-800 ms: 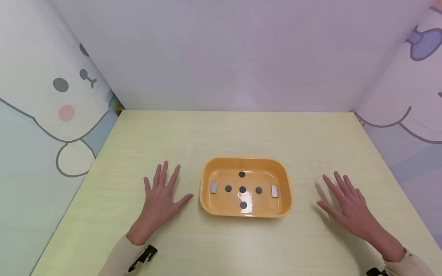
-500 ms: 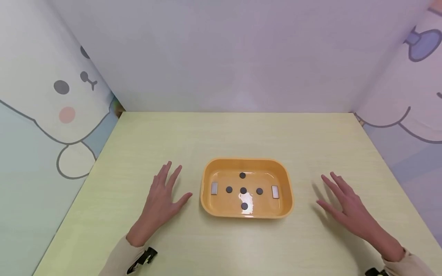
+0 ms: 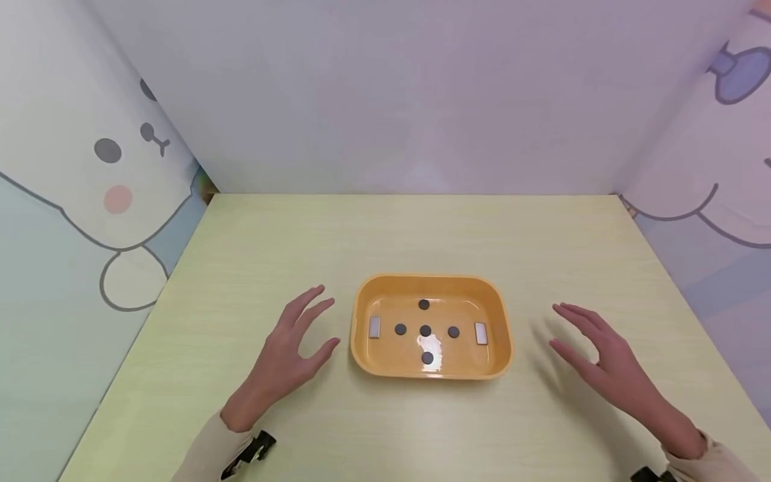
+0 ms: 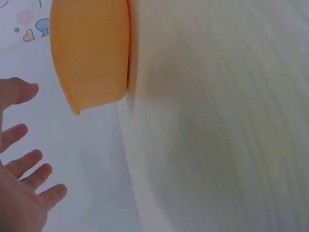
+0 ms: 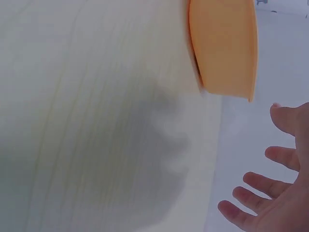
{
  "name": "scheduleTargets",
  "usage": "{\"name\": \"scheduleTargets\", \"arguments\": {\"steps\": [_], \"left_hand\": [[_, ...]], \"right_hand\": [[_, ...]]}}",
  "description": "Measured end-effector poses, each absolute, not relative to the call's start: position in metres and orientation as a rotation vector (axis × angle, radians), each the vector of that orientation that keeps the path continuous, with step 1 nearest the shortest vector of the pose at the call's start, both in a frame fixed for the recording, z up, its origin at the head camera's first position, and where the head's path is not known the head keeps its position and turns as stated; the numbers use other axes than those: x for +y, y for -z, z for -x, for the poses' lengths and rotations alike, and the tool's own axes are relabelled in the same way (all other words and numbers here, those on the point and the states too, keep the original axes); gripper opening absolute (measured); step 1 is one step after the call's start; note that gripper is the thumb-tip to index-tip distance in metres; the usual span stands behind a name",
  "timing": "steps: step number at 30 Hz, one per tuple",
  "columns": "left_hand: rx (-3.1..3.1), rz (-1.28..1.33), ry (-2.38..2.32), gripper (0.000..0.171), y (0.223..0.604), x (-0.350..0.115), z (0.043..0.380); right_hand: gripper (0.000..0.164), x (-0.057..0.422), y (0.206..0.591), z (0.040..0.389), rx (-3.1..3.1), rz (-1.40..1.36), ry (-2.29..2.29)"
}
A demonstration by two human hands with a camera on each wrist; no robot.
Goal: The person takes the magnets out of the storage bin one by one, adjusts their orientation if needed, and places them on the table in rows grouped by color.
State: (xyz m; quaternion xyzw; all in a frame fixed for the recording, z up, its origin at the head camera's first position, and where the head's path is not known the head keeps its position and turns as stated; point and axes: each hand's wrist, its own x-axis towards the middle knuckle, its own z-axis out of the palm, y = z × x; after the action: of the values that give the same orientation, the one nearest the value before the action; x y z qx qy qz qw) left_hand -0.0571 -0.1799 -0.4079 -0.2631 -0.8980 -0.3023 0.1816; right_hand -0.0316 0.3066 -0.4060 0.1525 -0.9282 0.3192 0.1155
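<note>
A shallow yellow-orange tray with rounded corners stands on the light wood table. Inside lie several dark round discs in a cross pattern and two pale rectangular pieces, one at the left end and one at the right. My left hand hovers left of the tray, fingers parted and bent slightly toward it, holding nothing. On the other side my right hand hovers above its shadow, thumb and fingers apart, also holding nothing. Both wrist views show the tray's outer wall beyond the spread fingers.
A plain pale wall panel closes off the table's back edge. Side panels with cartoon animals, left and right, flank the wood-grain tabletop. Black straps sit at the sleeve cuffs.
Both hands have turned from palm-down to more sideways, with fingers drawn together and angled toward the tray. The left fingers have shifted right, the right ones slightly left. The tray stays put.
</note>
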Motion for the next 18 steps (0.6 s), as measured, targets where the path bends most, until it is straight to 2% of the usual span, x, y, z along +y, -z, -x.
{"name": "scheduleTargets", "arguments": {"steps": [10,18], "left_hand": [[-2.404,0.988,0.925,0.044,0.401,-0.173,0.058],[-2.283,1.120,0.982,0.043,0.397,-0.165,0.056]], "right_hand": [[0.055,0.294,0.393,0.032,-2.717,-0.430,-1.073],[0.053,0.281,0.378,0.031,-2.751,-0.420,-1.186]]}}
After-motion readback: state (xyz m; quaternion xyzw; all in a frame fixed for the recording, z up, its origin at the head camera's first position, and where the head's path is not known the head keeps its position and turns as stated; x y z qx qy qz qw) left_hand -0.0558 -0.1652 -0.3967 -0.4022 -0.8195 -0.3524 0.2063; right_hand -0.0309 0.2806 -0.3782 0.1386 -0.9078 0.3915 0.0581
